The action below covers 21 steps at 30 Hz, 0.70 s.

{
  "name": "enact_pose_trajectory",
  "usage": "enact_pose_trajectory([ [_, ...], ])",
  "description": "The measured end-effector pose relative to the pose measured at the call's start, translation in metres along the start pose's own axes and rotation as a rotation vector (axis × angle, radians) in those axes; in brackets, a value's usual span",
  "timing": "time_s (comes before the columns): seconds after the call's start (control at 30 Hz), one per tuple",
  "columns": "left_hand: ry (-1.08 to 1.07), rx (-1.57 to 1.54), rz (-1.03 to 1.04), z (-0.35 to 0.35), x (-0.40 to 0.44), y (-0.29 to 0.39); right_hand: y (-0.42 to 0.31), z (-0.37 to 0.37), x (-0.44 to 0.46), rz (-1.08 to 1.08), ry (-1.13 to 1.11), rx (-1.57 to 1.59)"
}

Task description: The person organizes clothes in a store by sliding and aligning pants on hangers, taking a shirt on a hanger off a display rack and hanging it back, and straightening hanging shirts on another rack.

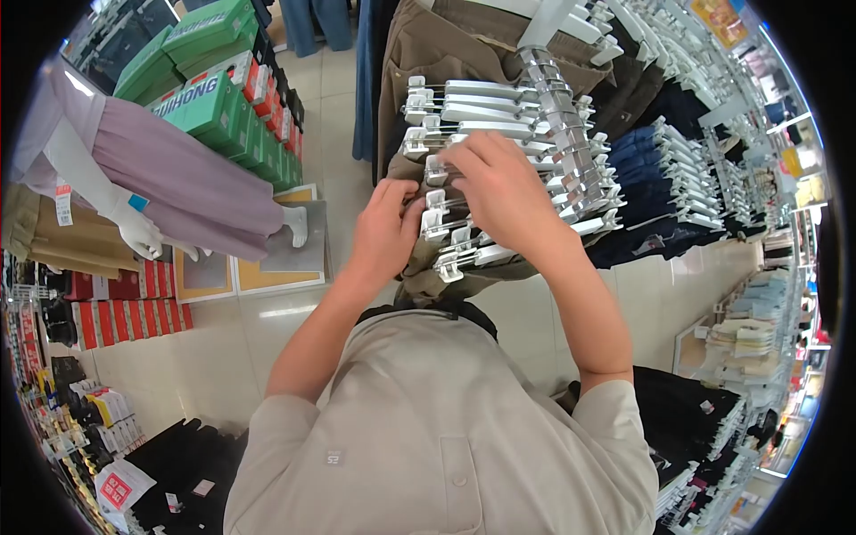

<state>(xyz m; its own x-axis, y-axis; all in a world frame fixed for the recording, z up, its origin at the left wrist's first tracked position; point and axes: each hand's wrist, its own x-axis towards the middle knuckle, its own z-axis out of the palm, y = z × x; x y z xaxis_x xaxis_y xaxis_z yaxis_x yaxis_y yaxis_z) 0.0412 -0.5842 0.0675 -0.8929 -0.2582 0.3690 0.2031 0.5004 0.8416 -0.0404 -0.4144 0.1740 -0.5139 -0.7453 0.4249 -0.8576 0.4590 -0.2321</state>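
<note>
White clip hangers hang close together on a chrome rail, with brown and olive trousers clipped below them. My left hand is at the clip end of the row, its fingers curled in on the waistband of a pair of olive trousers. Across from it, my right hand reaches over the hangers, with bent fingertips closed at a white clip. The fingers partly hide that clip and the cloth under it.
To the left, a mannequin in a lilac skirt stands on a low platform beside stacked green shoe boxes. Dark blue jeans hang on the right. Black garments are at lower left, and more racks line the right aisle.
</note>
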Motion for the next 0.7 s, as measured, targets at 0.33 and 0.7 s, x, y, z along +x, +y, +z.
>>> enact_pose_trajectory([
  [0.33,-0.292,-0.47,-0.474,-0.006,-0.016,-0.002,-0.004,-0.018,0.006,0.209,-0.51,0.322],
  [0.7,-0.164,-0.036,-0.271,0.002,-0.007,0.005,0.006,0.009,0.009,0.06,-0.333,0.11],
])
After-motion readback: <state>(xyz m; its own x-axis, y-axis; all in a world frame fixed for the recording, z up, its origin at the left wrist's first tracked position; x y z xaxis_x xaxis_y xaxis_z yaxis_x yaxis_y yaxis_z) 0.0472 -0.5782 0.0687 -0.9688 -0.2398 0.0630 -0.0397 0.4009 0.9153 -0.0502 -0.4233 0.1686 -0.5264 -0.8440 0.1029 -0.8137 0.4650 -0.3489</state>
